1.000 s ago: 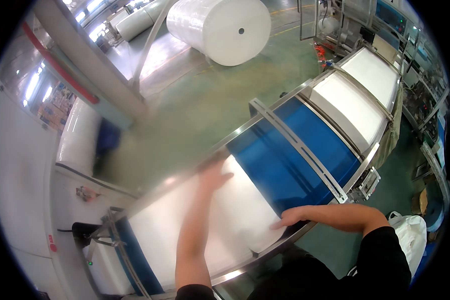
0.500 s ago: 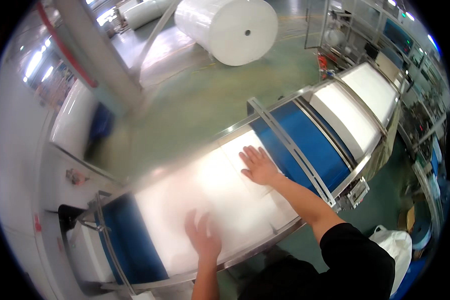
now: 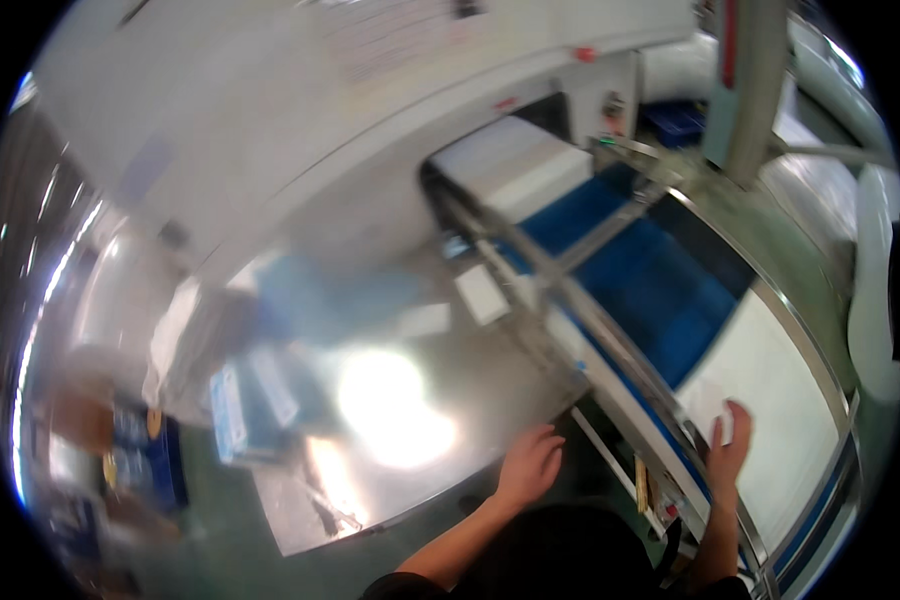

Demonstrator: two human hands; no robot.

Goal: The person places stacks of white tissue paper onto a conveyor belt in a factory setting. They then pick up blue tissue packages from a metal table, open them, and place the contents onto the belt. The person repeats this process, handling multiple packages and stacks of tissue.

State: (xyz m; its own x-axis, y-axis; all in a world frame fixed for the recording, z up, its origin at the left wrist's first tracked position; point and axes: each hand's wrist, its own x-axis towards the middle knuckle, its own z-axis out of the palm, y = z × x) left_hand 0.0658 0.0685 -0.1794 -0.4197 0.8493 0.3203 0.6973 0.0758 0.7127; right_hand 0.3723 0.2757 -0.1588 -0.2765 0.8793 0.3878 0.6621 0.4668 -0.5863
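Note:
My left hand (image 3: 530, 468) hovers by the near edge of a shiny metal table (image 3: 500, 385), its fingers loosely bent and apart, with nothing seen in it. At the conveyor, my right hand (image 3: 727, 458) reaches over the near side rail. Its thumb and fingers are spread at the white sheet stack (image 3: 785, 390) on the belt; whether they touch it I cannot tell. Beyond the stack runs bare blue belt (image 3: 635, 290). Farther along, a thick white block (image 3: 520, 170) sits at the dark opening of the machine.
A metal guide bar (image 3: 605, 330) runs along the conveyor. On the table lie a small white box (image 3: 482, 294) and blurred light-blue packs (image 3: 255, 400). A pale machine wall (image 3: 300, 150) rises behind. At the far right stands a grey column (image 3: 755, 100).
The view has swung left, bringing the metal table and machine wall into sight. My left hand has left the white sheets for the table edge; my right is still at the white stack.

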